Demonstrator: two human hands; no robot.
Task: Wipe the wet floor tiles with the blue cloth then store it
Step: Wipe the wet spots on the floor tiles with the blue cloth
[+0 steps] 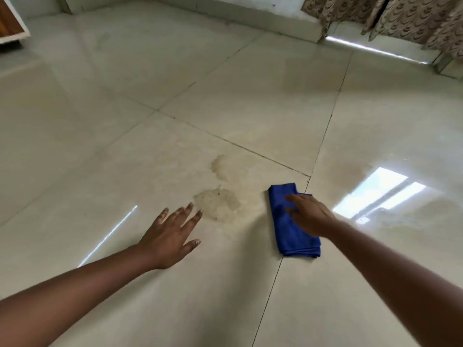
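Fingers (295, 199) of the right hand (309, 215) lie flat, pressing the folded blue microfibre cloth (292, 229), just right of the brownish wet patch (218, 202), while the left hand (167, 236), fingers spread, hovers left of that patch; wiping seems underway, and next calls for sweeping leftward across it.

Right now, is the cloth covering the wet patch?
No, the cloth lies under the right hand, beside the wet patch, which is still exposed.

glossy beige floor (225, 96), patterned curtains (400, 18), window glare (375, 194)
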